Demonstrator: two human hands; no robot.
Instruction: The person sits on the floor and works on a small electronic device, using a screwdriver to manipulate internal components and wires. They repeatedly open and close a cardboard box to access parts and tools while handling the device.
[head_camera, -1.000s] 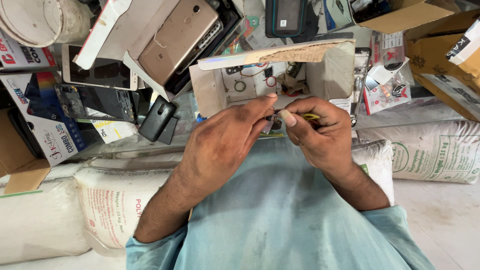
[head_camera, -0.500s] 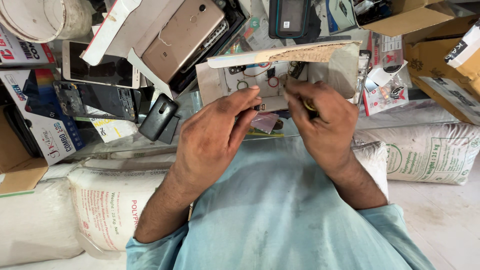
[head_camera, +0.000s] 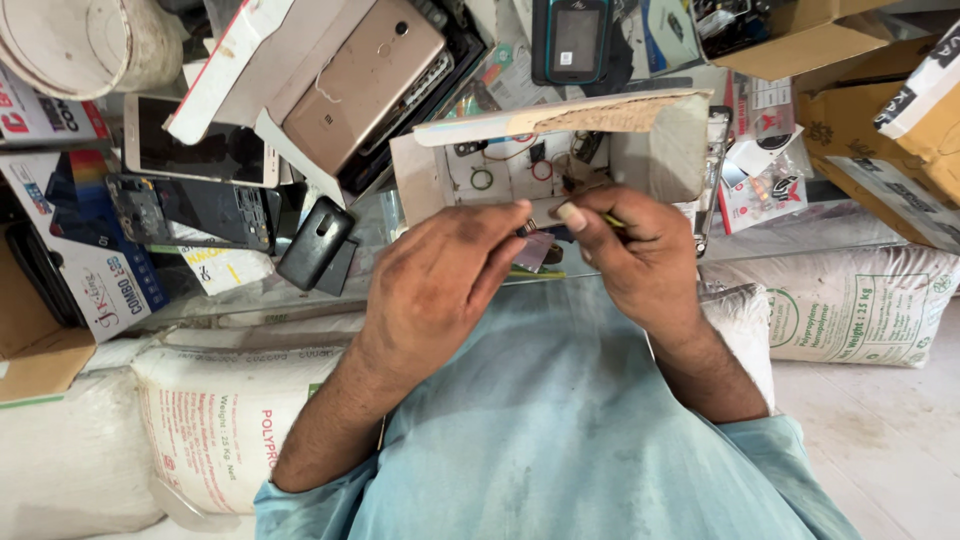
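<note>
Your left hand (head_camera: 440, 285) pinches a small flat part (head_camera: 535, 250) against your right hand (head_camera: 635, 255), which grips a thin tool (head_camera: 612, 220) (mostly hidden), just below the open cardboard box (head_camera: 660, 150).

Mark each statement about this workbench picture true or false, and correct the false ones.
1. Both hands meet in front of an open cardboard box. True.
2. The right hand has a thin tool in its grip. True; only a yellow-green bit of it shows.
3. The left hand rests flat on a white sack. False: it is raised, fingertips pinching a small part by the right hand.
4. A gold-backed phone lies above and left of the box. True.
5. The small dark phone left of the hands is held by the left hand. False: it lies apart, untouched.
</note>
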